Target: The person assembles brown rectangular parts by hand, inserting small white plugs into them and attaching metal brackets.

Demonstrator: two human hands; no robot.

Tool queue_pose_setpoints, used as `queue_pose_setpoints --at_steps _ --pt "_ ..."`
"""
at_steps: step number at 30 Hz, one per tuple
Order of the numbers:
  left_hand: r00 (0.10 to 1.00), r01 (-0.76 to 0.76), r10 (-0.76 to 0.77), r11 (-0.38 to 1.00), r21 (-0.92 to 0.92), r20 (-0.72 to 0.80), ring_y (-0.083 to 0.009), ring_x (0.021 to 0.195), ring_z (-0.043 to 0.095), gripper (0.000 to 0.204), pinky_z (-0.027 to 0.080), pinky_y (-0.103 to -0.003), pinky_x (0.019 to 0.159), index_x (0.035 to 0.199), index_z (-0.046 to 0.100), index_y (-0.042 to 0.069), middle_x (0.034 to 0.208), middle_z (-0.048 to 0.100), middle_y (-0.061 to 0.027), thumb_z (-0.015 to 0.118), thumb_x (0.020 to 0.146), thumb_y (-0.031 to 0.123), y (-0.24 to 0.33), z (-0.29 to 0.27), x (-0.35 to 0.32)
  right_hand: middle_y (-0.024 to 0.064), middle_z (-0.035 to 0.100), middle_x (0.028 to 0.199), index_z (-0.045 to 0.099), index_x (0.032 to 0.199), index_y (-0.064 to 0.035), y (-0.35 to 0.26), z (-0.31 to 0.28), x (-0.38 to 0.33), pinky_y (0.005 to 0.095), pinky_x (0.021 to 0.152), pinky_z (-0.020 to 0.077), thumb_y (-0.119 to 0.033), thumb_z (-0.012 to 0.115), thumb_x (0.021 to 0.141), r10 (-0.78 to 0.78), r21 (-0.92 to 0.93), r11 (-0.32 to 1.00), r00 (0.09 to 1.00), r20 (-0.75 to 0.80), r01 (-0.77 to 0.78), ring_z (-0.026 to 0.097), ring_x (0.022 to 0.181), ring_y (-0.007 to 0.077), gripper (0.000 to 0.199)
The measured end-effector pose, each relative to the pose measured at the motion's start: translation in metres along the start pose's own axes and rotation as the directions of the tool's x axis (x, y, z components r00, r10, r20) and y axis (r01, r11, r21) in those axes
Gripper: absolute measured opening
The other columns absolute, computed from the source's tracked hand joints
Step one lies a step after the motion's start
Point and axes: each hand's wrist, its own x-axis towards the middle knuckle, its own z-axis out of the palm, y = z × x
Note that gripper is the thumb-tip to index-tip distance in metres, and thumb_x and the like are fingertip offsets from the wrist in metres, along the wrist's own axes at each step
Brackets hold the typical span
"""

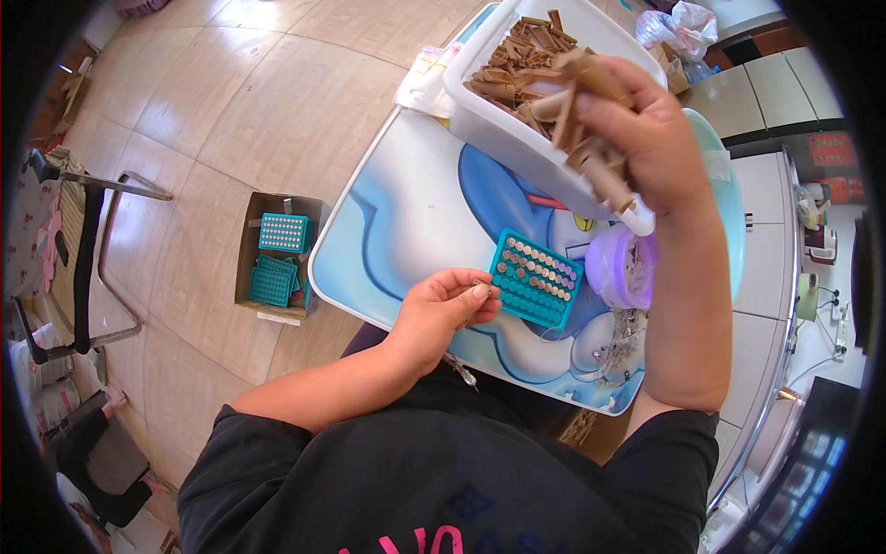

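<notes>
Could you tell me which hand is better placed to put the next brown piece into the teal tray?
The right hand, probably: it already holds a bunch of brown cardboard pieces above the white bin. The left hand pinches a small item beside the teal tray, so it is occupied.

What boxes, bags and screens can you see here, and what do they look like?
White plastic tub: top middle of the table, rectangular, full of brown sticks.
Cardboard box: on the floor left of the table, brown, holds teal trays.
Clear plastic bag: top right, crumpled.
Purple round container: right of the teal tray.
Dark screen: bottom right, with lit tiles.
</notes>
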Motion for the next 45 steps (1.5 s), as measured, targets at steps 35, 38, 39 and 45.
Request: queue_pose_setpoints --at_steps 35,38,39,45 --pt "1.000 -0.018 0.018 0.999 -0.032 0.025 -0.0172 0.089 0.060 0.017 0.050 -0.032 0.083 0.107 0.053 0.001 0.099 0.060 -0.0088 0.050 0.093 0.011 -0.004 -0.001 0.000 0.0065 0.058 0.071 0.056 0.080 -0.0095 0.085 0.068 -0.077 0.0388 0.059 0.0469 -0.017 0.069 0.070 -0.084 -0.789 0.550 0.958 0.275 0.274 0.059 0.071 0.0282 0.017" --pt "0.998 -0.045 0.046 0.999 -0.020 0.034 -0.0168 0.088 0.060 0.016 0.051 -0.032 0.082 0.106 0.052 0.001 0.098 0.060 -0.0083 0.049 0.094 0.012 -0.008 -0.002 0.000 0.0058 0.058 0.071 0.054 0.086 -0.0098 0.087 0.077 -0.084 0.0366 0.058 0.0474 -0.016 0.070 0.067 -0.113 -0.857 0.419 0.953 0.280 0.301 0.059 0.071 0.0259 0.026" --pt "0.997 -0.060 0.060 0.998 -0.009 0.039 -0.0166 0.087 0.061 0.016 0.051 -0.032 0.081 0.105 0.052 0.002 0.098 0.060 -0.0080 0.049 0.094 0.012 -0.009 -0.002 -0.001 0.0059 0.059 0.075 0.053 0.093 -0.0112 0.087 0.079 -0.085 0.0371 0.061 0.0472 -0.016 0.070 0.067 -0.098 -0.857 0.436 0.961 0.258 0.274 0.060 0.074 0.0261 0.031" --pt "0.997 -0.065 0.063 0.997 0.051 0.040 -0.0172 0.085 0.061 0.017 0.052 -0.032 0.079 0.106 0.051 0.002 0.098 0.060 -0.0090 0.049 0.094 0.014 -0.009 0.001 -0.012 0.0074 0.062 0.083 0.052 0.103 -0.0117 0.099 0.081 -0.085 0.0374 0.065 0.0477 -0.014 0.069 0.068 -0.150 -0.836 0.494 0.971 0.187 0.237 0.060 0.080 0.0261 0.039"
